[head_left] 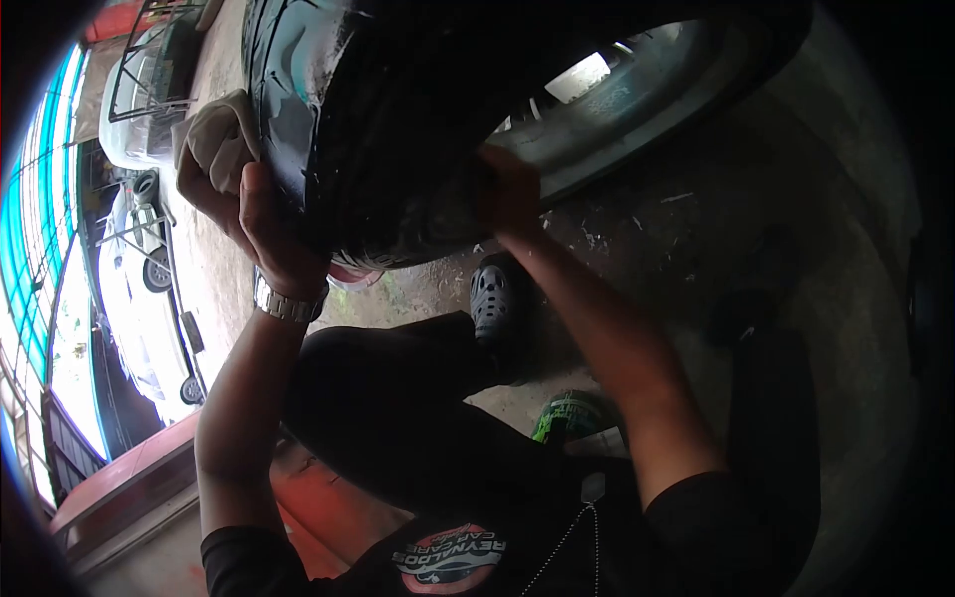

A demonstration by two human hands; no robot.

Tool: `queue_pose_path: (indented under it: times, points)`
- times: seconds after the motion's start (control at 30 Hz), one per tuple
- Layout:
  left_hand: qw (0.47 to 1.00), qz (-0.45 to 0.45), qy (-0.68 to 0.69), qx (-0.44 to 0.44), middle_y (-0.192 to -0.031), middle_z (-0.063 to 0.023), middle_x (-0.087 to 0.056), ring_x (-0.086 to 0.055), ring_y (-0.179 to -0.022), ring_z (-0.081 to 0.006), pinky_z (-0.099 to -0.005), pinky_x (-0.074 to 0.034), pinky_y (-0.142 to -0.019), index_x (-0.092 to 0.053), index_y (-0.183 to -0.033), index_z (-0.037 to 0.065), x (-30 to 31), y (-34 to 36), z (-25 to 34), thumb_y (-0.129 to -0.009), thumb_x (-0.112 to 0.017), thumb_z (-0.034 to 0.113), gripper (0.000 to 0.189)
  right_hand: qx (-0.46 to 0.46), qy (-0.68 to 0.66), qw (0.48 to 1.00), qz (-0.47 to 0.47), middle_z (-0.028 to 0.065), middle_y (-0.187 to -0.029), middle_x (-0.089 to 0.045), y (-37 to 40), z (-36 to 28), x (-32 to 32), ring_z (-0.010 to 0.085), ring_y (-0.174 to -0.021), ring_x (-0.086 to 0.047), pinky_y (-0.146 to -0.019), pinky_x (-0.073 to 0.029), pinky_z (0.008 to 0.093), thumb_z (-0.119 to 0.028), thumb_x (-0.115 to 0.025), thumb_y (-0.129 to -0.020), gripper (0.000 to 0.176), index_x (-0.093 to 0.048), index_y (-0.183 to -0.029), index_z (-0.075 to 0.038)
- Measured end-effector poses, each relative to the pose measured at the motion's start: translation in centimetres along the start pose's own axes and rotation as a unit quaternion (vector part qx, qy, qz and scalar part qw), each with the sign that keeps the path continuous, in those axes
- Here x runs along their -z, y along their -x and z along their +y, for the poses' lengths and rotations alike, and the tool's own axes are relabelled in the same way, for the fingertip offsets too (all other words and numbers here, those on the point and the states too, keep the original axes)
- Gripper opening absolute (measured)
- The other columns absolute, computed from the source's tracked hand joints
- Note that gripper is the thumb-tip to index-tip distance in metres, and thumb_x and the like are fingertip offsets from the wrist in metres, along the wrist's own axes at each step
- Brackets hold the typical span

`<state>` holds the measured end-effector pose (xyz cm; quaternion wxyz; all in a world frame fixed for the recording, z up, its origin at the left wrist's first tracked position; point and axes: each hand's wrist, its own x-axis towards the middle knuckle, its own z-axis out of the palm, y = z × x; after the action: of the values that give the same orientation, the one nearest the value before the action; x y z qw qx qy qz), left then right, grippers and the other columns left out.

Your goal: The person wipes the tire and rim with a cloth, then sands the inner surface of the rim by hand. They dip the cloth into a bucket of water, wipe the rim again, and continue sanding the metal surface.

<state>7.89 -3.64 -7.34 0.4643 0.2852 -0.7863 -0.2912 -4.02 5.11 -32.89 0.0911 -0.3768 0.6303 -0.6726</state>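
A black tyre (398,149) with a pale metal wheel rim (637,119) fills the top of the view. Its left side is glossy, with bluish reflections. My left hand (261,214), a metal watch on its wrist, is closed on a bunched grey-beige cloth (221,144) at that glossy side. My right hand (509,194) is closed around the tyre's lower edge beside the rim. Shadow and the tyre hide part of its fingers.
A grey clog (489,298) is on the concrete floor below the tyre. A green item with lettering (572,413) lies near my legs. White cars (144,298) stand at the left, and a red panel (328,507) is at the bottom.
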Motion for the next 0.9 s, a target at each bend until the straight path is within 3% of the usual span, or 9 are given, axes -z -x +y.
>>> queue_pose_path:
  times: [0.1, 0.2, 0.33, 0.47, 0.5, 0.6, 0.73, 0.83, 0.9]
  points:
    - [0.988, -0.017, -0.137, -0.072, -0.116, -0.0096, -0.055, -0.055, -0.108, -0.0175, -0.0336, -0.044, -0.096, -0.050, -0.123, -0.001, 2.3, 0.3, -1.6, -0.097, -0.056, 0.021, 0.034, 0.031, 0.014, 0.996, -0.077, 0.0180, -0.098, -0.073, 0.5, 1.5, 2.3, 0.0333, -0.095, -0.072, -0.081, -0.056, 0.0398, -0.023, -0.065, -0.087, 0.029, -0.072, -0.108, -0.005]
    - [0.993, 0.012, -0.056, -0.105, -0.103, -0.0070, -0.058, -0.059, -0.098, -0.0168, -0.0308, -0.048, -0.088, -0.059, -0.108, -0.001, 0.9, 0.1, -1.2, -0.099, -0.056, 0.015, 0.019, -0.168, -0.051, 0.984, -0.034, 0.0165, -0.105, -0.073, 0.1, 0.0, 0.9, 0.0318, -0.099, -0.071, -0.085, -0.055, 0.0398, -0.021, -0.064, -0.088, 0.028, -0.072, -0.111, -0.006]
    - [0.982, -0.021, -0.132, -0.135, -0.099, -0.0073, -0.060, -0.060, -0.097, -0.0188, -0.0325, -0.047, -0.086, -0.060, -0.106, -0.001, 2.7, -0.7, -2.6, -0.090, -0.069, 0.033, 0.039, 0.076, 0.074, 0.994, -0.014, 0.0146, -0.108, -0.074, 0.9, 0.5, 0.2, 0.0307, -0.106, -0.070, -0.093, -0.053, 0.0425, -0.013, -0.063, -0.089, 0.026, -0.073, -0.111, -0.005]
    - [0.992, -0.010, -0.109, -0.062, -0.107, -0.0120, -0.064, -0.063, -0.103, -0.0222, -0.0341, -0.048, -0.088, -0.060, -0.114, -0.003, 3.6, -0.2, -3.0, -0.077, -0.079, 0.052, 0.069, -0.122, -0.003, 0.991, -0.049, 0.0147, -0.102, -0.074, 0.1, 1.8, 1.7, 0.0312, -0.100, -0.072, -0.095, -0.053, 0.0417, -0.020, -0.060, -0.091, 0.029, -0.072, -0.114, -0.007]
    - [0.992, -0.014, -0.113, -0.062, -0.109, -0.0132, -0.064, -0.063, -0.104, -0.0231, -0.0348, -0.048, -0.089, -0.060, -0.115, -0.004, 3.7, -0.1, -3.0, -0.076, -0.080, 0.054, 0.073, -0.008, -0.018, 1.000, -0.008, 0.0137, -0.096, -0.074, 0.2, 0.6, -0.2, 0.0304, -0.089, -0.073, -0.076, -0.057, 0.0429, -0.017, -0.068, -0.086, 0.024, -0.074, -0.107, -0.009]
    - [0.987, 0.030, -0.130, -0.088, -0.117, -0.0170, -0.063, -0.061, -0.110, -0.0273, -0.0398, -0.048, -0.092, -0.060, -0.116, -0.005, 3.9, 0.1, -3.5, -0.076, -0.080, 0.055, 0.075, 0.126, 0.004, 0.992, 0.023, 0.0141, -0.092, -0.074, -0.2, 0.0, 0.1, 0.0312, -0.088, -0.073, -0.078, -0.057, 0.0424, -0.018, -0.069, -0.085, 0.021, -0.075, -0.104, -0.009]
    - [0.951, 0.008, -0.226, -0.211, -0.121, -0.0211, -0.059, -0.056, -0.118, -0.0336, -0.0470, -0.045, -0.096, -0.060, -0.115, -0.005, 2.6, -0.7, -2.4, -0.075, -0.081, 0.057, 0.077, 0.042, 0.059, 0.997, -0.019, 0.0113, -0.092, -0.073, -0.2, 4.0, 2.5, 0.0294, -0.084, -0.073, -0.080, -0.057, 0.0414, -0.026, -0.074, -0.083, 0.024, -0.075, -0.101, -0.010]
    - [0.975, -0.048, -0.164, -0.142, -0.136, -0.0181, -0.046, -0.046, -0.129, -0.0290, -0.0456, -0.037, -0.109, -0.041, -0.137, -0.001, 1.3, -0.3, -1.3, -0.086, -0.063, 0.034, 0.065, -0.012, -0.095, 0.992, 0.085, 0.0117, -0.092, -0.073, 0.6, -1.1, -2.6, 0.0289, -0.083, -0.073, -0.079, -0.058, 0.0408, -0.029, -0.077, -0.081, 0.027, -0.075, -0.099, -0.009]
    - [0.988, -0.047, -0.125, -0.084, -0.142, -0.0158, -0.041, -0.043, -0.133, -0.0256, -0.0437, -0.034, -0.114, -0.031, -0.147, 0.002, 1.6, 0.4, -1.4, -0.092, -0.055, 0.023, 0.063, 0.026, -0.007, 0.999, -0.028, 0.0132, -0.093, -0.074, 0.1, 2.4, 1.0, 0.0302, -0.087, -0.073, -0.082, -0.057, 0.0416, -0.026, -0.076, -0.080, 0.028, -0.075, -0.102, -0.009]
